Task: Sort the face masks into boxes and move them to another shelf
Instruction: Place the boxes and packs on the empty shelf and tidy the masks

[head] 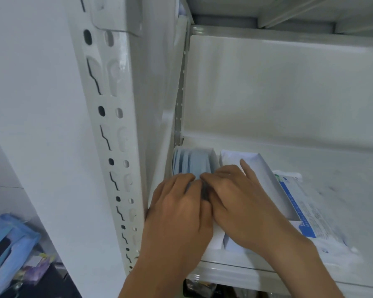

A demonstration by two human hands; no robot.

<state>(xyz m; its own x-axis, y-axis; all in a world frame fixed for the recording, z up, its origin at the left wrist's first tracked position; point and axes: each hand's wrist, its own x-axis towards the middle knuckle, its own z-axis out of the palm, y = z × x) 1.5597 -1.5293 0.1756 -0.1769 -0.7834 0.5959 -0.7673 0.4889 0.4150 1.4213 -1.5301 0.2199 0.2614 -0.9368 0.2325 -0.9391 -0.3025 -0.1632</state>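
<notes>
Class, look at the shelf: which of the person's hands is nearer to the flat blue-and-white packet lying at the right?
Right. The right hand lies over the empty box beside the packet; the left hand is further away, over the box of blue masks.

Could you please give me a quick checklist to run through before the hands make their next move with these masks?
1. Blue masks inside the left box: ok.
2. Both hands on the stack, left hand, right hand: ok.
3. Stack fully seated: cannot tell, the hands cover it.
4. Right box open, far end looks empty: ok.
5. Printed packet lies clear of the boxes, to their right: ok.
6. Room left on the shelf: ok.
</notes>
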